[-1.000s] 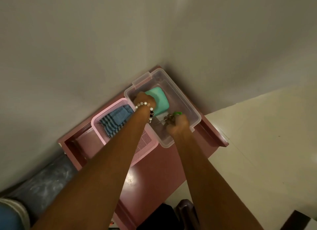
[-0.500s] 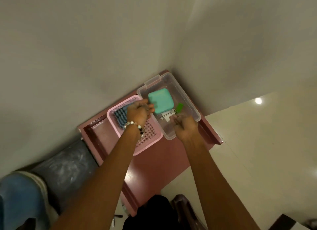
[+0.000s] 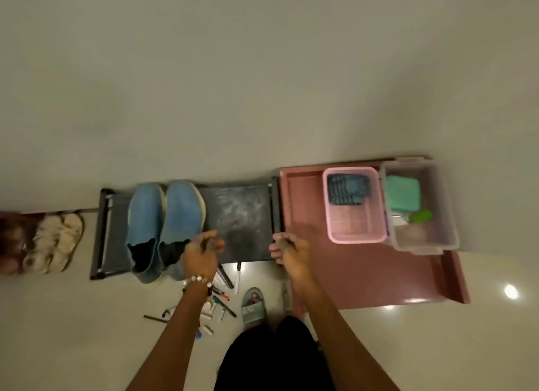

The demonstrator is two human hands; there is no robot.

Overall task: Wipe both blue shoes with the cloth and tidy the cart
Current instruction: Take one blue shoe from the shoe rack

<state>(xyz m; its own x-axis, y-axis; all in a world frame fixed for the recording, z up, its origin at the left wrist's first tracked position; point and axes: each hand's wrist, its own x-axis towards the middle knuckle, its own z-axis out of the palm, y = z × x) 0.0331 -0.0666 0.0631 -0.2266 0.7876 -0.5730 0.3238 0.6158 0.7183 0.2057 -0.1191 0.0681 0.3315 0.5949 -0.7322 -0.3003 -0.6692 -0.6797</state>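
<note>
Head view: the left hand [image 3: 201,252], a beaded bracelet [image 3: 197,280] on its wrist, hangs at about 7 o'clock from the centre of the picture, over the near edge of the dark rack [image 3: 239,212]. Its fingers curl loosely inward and hold nothing; it sits just beside the heel of the right-lying blue shoe [image 3: 180,215], though whether it touches it is blurred. The right hand [image 3: 287,252] hovers at about 5 o'clock, at the rack's near right corner, fingers likewise loosely bent and empty.

The two blue shoes stand side by side on the rack, the other blue shoe [image 3: 145,221] pressed against its mate, toes toward the wall at 12 o'clock. The striped cloth [image 3: 347,191] lies in the far end of the pink basket [image 3: 355,236], which stands on the pink cart [image 3: 373,274] at 3 o'clock. Just beside the basket stands a clear plastic box [image 3: 425,242] with a teal case [image 3: 404,193] and a green item [image 3: 421,215] inside.

On the floor [image 3: 87,332] at 6 o'clock lie scattered pens and markers [image 3: 221,297]; a foot in a green slipper [image 3: 253,306] stands near them. Pale furry slippers [image 3: 55,242] lie at 9 o'clock.
</note>
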